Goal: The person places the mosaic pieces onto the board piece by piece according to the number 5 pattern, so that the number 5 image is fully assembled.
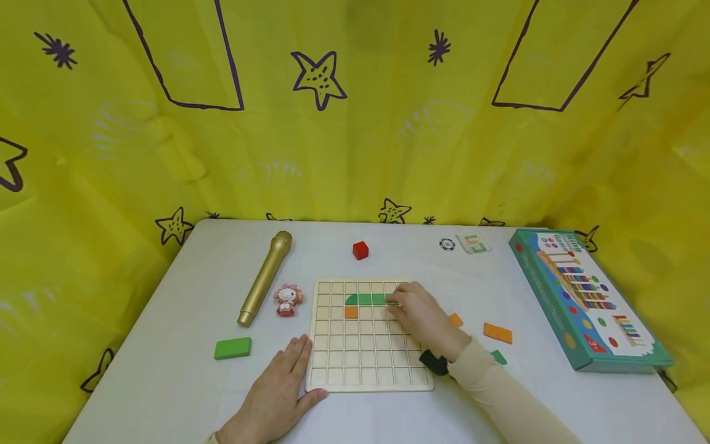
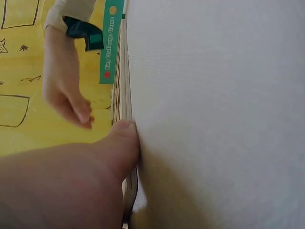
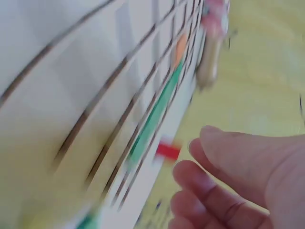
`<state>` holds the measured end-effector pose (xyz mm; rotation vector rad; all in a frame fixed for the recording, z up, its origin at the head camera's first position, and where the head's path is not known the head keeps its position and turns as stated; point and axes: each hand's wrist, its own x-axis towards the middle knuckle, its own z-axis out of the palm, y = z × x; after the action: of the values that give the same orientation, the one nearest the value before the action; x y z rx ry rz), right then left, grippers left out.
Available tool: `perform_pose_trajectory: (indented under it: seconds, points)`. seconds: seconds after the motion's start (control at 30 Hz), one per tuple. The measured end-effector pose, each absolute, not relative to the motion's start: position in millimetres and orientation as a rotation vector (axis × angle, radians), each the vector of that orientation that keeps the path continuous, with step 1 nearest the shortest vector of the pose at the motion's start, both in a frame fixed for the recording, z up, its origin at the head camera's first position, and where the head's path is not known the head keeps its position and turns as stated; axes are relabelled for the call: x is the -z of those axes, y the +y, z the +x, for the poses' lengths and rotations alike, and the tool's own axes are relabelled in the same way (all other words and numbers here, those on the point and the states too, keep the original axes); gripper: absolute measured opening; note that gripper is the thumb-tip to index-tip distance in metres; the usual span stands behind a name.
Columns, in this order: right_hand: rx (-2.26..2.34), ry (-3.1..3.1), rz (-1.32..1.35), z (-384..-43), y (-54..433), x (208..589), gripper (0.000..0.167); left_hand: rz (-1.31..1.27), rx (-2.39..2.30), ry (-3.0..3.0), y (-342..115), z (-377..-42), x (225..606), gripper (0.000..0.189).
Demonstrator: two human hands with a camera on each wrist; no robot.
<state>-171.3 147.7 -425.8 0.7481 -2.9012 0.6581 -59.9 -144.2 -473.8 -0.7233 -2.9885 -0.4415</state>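
Observation:
A pale wooden grid board [image 1: 368, 374] lies on the table, its squares edged with raised lines. In its upper rows sit a row of green tiles [image 1: 371, 300], rounded at the left end, and one orange square tile [image 1: 351, 312]. My left hand [image 1: 280, 382] rests flat beside the board, straight fingers along its left edge; the left thumb [image 2: 125, 136] touches the front edge. Over the right end of the green row is my right hand [image 1: 418, 314], fingers loosely bent. In the right wrist view, nothing shows between its thumb [image 3: 238, 152] and fingers.
Loose orange tiles [image 1: 497, 333] and a green tile [image 1: 498, 357] lie right of the board, near a game box [image 1: 596, 302]. Leftward are a gold microphone [image 1: 265, 280], a pink figurine [image 1: 287, 300] and a green block [image 1: 232, 348]. Behind stand a red cube [image 1: 360, 250] and a chip [image 1: 447, 245].

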Motion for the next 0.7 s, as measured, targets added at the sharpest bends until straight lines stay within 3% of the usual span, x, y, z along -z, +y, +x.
perform_pose_trajectory:
  seconds: [0.33,0.7]
  points:
    - [-0.598,-2.966,0.303,-156,251,436,0.023,-0.743,0.413,-2.985,-145,-59,474,0.084]
    - [-0.625,-3.045,0.274,-150,251,439,0.028,-0.726,0.409,-2.989,-145,-59,473,0.084]
